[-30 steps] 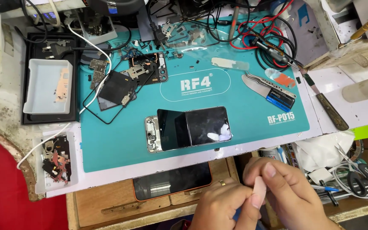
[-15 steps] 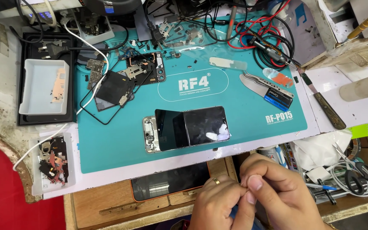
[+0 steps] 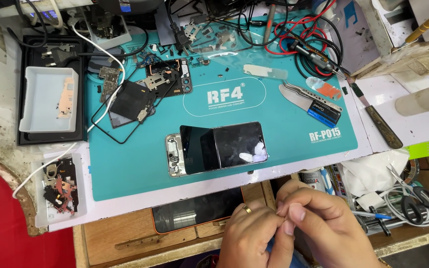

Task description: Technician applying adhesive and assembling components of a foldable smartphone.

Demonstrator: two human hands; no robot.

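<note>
Pinching fingertips together: left hand (image 3: pixel 251 233) and right hand (image 3: pixel 319 226) meet below the mat (image 3: pixel 140 168) | pinched item too small to identify | phone (image 3: pixel 217 148) on mat, well apart from hands | second phone (image 3: pixel 194 211) just beside left hand

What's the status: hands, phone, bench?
Left hand and right hand pinched together below the bench edge; held item too small to tell. Opened phone untouched on teal mat. Second phone beside hands.

Two bare hands show at six o'clock: the left hand (image 3: pixel 247 237) wears a gold ring (image 3: pixel 247 209); the right hand (image 3: pixel 323 226) wears nothing.
</note>
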